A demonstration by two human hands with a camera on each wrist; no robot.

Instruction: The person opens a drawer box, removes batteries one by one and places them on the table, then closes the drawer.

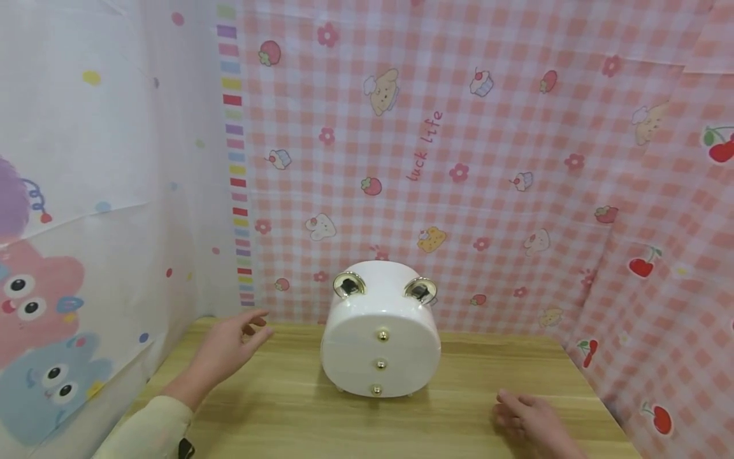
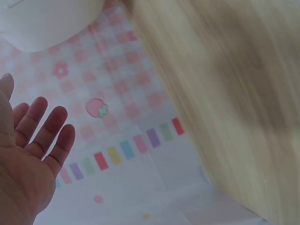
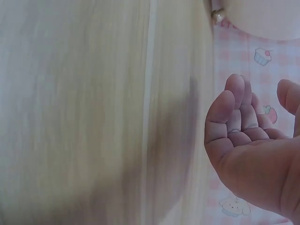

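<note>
A glossy white rounded box [image 1: 355, 357] with small gold knobs down its front stands on the wooden table. Two gold-rimmed rings [image 1: 349, 284] stick up from its upper sides. To the left of it, my left hand [image 1: 226, 347] is held over the table, fingers apart from the box and holding nothing. In the left wrist view that hand [image 2: 28, 164] shows loosely spread fingers. My right hand [image 1: 530, 421] is to the right and nearer the front, its fingers relaxed and bent a little. The right wrist view shows its palm [image 3: 258, 164] with nothing in it.
The wood-grain table [image 1: 275, 414] ends at the back against a pink checked curtain [image 1: 516, 210]. A white curtain with cartoon figures [image 1: 51, 299] hangs at the left, and a cherry-print cloth [image 1: 676, 319] closes off the right side.
</note>
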